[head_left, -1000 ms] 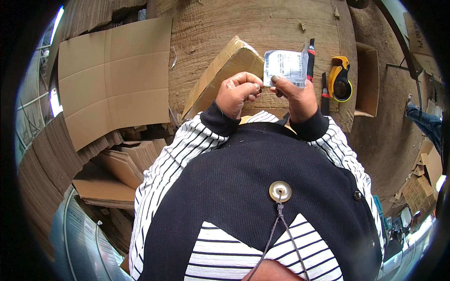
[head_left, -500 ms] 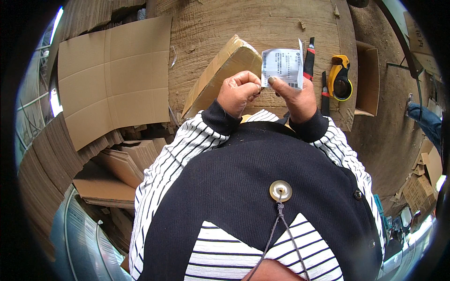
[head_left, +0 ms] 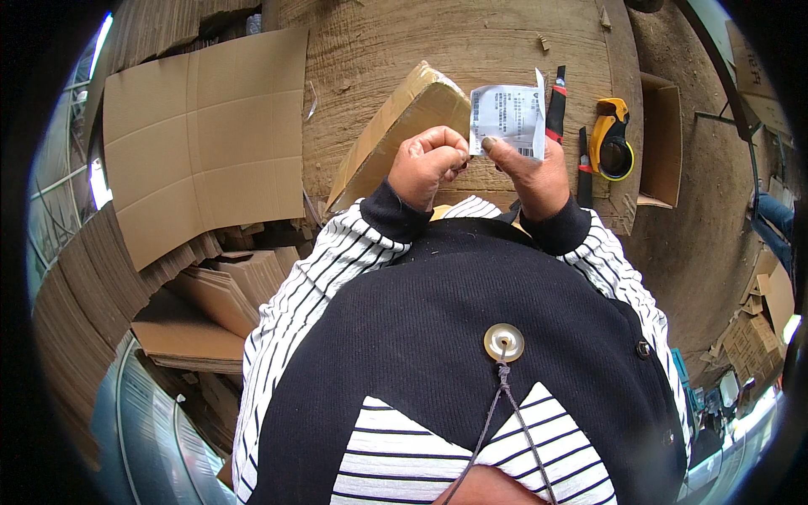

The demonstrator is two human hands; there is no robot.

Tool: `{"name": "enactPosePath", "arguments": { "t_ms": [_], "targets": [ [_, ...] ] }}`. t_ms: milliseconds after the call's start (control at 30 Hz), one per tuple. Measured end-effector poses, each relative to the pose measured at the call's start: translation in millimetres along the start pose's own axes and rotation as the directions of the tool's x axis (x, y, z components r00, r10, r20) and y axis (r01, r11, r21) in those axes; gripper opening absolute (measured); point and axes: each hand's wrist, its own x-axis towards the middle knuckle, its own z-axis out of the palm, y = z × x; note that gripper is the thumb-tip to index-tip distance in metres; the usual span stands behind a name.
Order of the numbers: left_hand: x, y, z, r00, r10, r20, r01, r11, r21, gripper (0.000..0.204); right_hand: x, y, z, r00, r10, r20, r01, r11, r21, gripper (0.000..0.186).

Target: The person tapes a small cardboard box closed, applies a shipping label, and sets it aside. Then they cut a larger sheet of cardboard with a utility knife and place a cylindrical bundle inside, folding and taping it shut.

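On the wooden tabletop [head_left: 379,46], a taped carton [head_left: 417,118] slanted rightward from the near edge. Just inside that edge the right hand [head_left: 541,178] pinched a printed label [head_left: 509,116]; left of it, nearer the carton, the left hand [head_left: 423,168] was pressed together.

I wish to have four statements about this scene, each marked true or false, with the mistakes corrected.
1. The right hand holds a printed label. True.
2. The left hand grips the yellow tape dispenser. False: its fingers are bent near the label's lower left corner.
3. Two red-and-black tools lie right of the label. True.
4. The large cardboard sheet is right of the taped parcel. False: it is left.
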Motion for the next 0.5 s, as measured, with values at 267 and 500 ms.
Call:
{"name": "enactPosePath", "arguments": {
  "t_ms": [267, 500],
  "targets": [
    [-1.0, -0.2, 0.9, 1.0, 0.027, -0.009, -0.026, 0.998, 0.05, 0.004, -0.5, -0.7, 1.9, 1.0, -0.016, 0.02, 0.016, 1.0, -0.004, 0.023],
    [0.9, -2.5, 0.4, 0.999, 0.035, -0.002, -0.035, 0.999, 0.02, 0.005, -0.2, -3.6, 1.1, 0.998, 0.039, 0.039, -0.037, 0.998, -0.046, 0.028]
  ]
}}
